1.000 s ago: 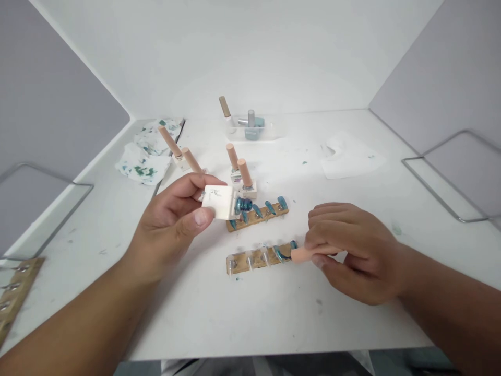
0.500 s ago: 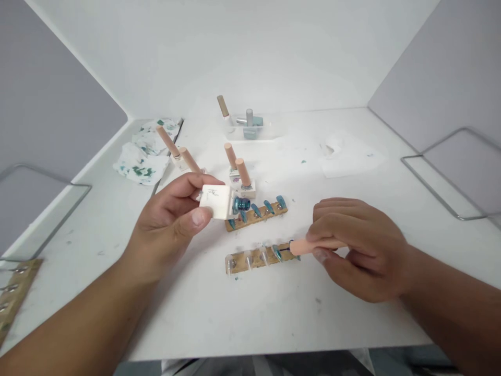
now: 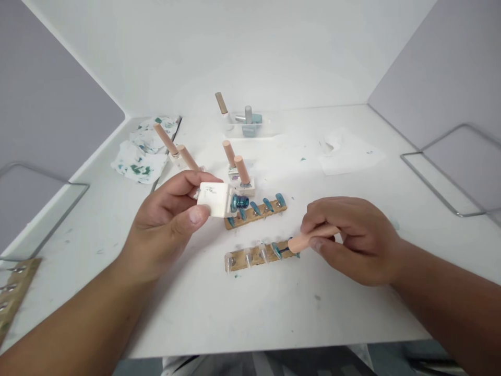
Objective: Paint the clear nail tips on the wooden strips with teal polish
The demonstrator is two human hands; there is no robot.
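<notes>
Nail-painting practice booth: white table (image 3: 250,313) boxed in by plain panels (image 3: 50,104), polish bottles (image 3: 242,175) beyond the left hand (image 3: 164,230), stained tissues (image 3: 139,162) farther out, false-nail strips (image 3: 256,211) toward the right hand (image 3: 348,240).

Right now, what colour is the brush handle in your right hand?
The brush handle is peach pink; head view.

The white table (image 3: 219,313) bears a near wooden strip (image 3: 250,257); just beyond it lies a 2nd strip (image 3: 260,213), and stained tissues (image 3: 139,162) lie far beyond-left.
</notes>
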